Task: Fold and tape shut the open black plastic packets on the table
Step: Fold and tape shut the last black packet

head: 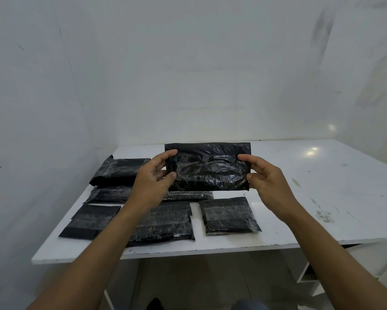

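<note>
I see left hand (153, 182) and right hand (266, 184) each pinching one end of black packet (208, 166), held up above table (311, 198). Packet glossy, crinkled, clear tape bands across front. Below, other packets (229, 217) flat on scuffed white top. White walls (188, 63) behind.

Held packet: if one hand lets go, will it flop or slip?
Probably fairly stiff: the packet spans between the left hand and right hand without sagging, so its filling likely stiffens it. Likely slippery: the wrinkled film is glossy, so use a firm grip. Seems light, as fingertip pinches at the ends carry it.
</note>
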